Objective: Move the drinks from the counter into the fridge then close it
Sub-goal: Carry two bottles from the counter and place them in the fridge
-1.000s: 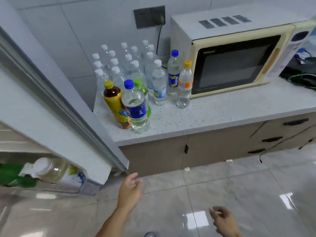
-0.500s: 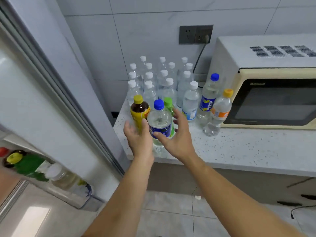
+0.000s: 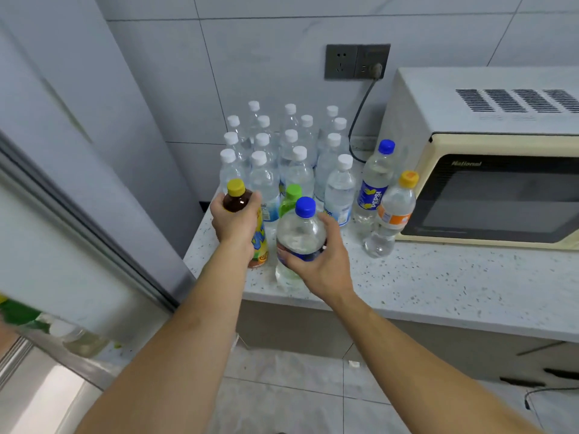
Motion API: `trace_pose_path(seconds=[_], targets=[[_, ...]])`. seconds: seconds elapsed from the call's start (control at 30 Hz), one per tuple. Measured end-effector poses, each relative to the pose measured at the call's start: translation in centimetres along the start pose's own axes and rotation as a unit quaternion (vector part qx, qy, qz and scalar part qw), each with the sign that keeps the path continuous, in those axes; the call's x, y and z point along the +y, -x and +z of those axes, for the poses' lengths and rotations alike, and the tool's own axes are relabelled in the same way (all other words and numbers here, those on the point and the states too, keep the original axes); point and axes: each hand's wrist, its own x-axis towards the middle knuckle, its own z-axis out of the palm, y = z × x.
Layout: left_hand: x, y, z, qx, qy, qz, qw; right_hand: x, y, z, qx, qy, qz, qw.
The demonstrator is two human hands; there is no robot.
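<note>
On the speckled white stone counter we have both our bare hands out among the drinks. Our left hand grips the brown tea bottle near its rounded shoulder, fingers curled round the dark glossy plastic just below the yellow cap; its yellow label shows beside our palm and its base sits on the counter near the front edge. Our right hand wraps round the clear soda bottle with the blue cap, thumb on the near side and fingers on the far side, over a dark blue label band. We cannot tell whether that bottle's ribbed bottom touches the counter or is lifted slightly.

Just behind these two stands a green-capped bottle, mostly hidden. Further back, a tight cluster of clear water bottles with white screw caps stands upright in rows against the tiled wall. To their right stand a tall clear Pepsi bottle with a blue cap and blue label, and beside it a clear bottle with an orange cap and orange label, close to the cream boxy microwave with its dark glass door and slotted vents on top. A dark cord runs up from behind the bottles to a grey wall socket.

At our left the fridge door stands open, smooth and pale, with blurred bottles in its lower door shelf.
</note>
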Motion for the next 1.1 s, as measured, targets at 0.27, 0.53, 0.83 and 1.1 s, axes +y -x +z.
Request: trace_pose_path(seconds=[0.27,0.53,0.83,1.1], targets=[[-1.9,0.5,0.0,0.034,-0.117,0.082,0.989,1.3,-0.4,-6.9,0.061,0.032,0.035,0.997],[-4.1,4.6,-3.3,0.016,-0.197,0.154,0.968,-0.7,-3.0,-7.4,-0.001,0.047,0.064,0.997],[-7.7,14.4,-9.9,-0.011,-0.067,0.105,0.992,-1.5,0.9,-7.3,-0.04,0.06,-0.026,0.997],[-13.9,21.3,-20.9,0.027,-0.055,0.021,0.998,-2.2,9.6,-5.0,-0.097,0.033,-0.029,0.994]])
